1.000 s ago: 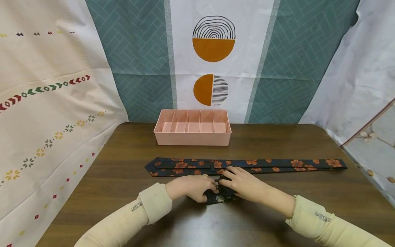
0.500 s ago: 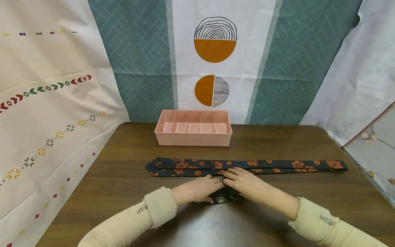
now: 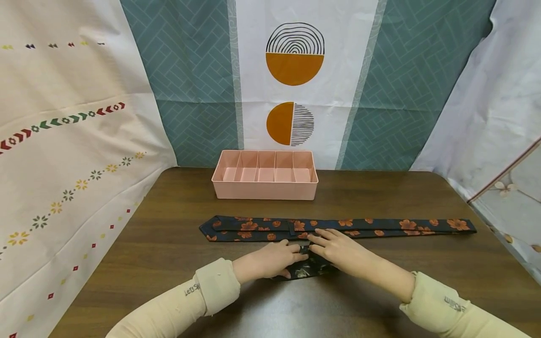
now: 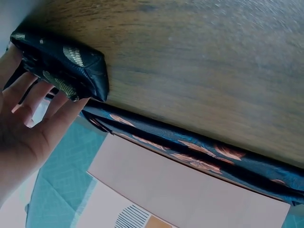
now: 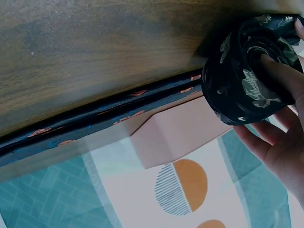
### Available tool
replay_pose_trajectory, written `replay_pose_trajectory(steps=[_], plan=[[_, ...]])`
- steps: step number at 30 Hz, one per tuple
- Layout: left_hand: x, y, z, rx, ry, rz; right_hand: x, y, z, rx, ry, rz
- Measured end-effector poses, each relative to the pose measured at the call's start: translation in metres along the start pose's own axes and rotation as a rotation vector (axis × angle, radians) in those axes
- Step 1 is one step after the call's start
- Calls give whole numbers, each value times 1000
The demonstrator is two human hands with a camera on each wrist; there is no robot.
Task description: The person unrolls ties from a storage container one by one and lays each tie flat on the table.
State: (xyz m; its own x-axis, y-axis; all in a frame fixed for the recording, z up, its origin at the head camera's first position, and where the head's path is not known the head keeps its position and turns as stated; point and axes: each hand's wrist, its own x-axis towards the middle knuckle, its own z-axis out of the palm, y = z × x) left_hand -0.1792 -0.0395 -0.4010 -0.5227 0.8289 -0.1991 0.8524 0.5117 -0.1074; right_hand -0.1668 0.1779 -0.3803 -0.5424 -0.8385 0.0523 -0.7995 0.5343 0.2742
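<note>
A black necktie (image 3: 307,271) with pale leaf motifs lies between both hands near the table's middle. In the right wrist view it forms a coiled roll (image 5: 232,76). My right hand (image 3: 340,252) grips that roll, thumb at the side of the coil and fingers along its outside. From the left, my left hand (image 3: 270,260) holds the tie's other end (image 4: 83,57), fingers over it and thumb by the near edge. Just beyond the hands stretches a second necktie (image 3: 389,225), dark navy with orange flowers, laid out sideways and doubled over. The right fingertips overlap its near edge in the head view.
A pink box (image 3: 266,190) with several compartments stands at the back of the brown wooden table (image 3: 177,202). Patterned cloths hang behind it and at both sides, with a green and white curtain (image 3: 194,94) at the back.
My left hand has shifted right along the black necktie, closer to the right hand, and its fingers have straightened somewhat. The right hand has barely moved. The flowered necktie and pink box stay put.
</note>
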Motion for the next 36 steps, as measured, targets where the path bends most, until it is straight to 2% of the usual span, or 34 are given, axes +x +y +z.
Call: replay_pose_trajectory(steps=[15,24,36], plan=[[-14,-7,1,-62,12,6,-1,0,8,-11,134,-60],[-21,-9,1,-91,12,-11,-1,-2,4,29,51,-21],[-24,-12,2,-89,0,-11,-2,1,2,22,25,-20]])
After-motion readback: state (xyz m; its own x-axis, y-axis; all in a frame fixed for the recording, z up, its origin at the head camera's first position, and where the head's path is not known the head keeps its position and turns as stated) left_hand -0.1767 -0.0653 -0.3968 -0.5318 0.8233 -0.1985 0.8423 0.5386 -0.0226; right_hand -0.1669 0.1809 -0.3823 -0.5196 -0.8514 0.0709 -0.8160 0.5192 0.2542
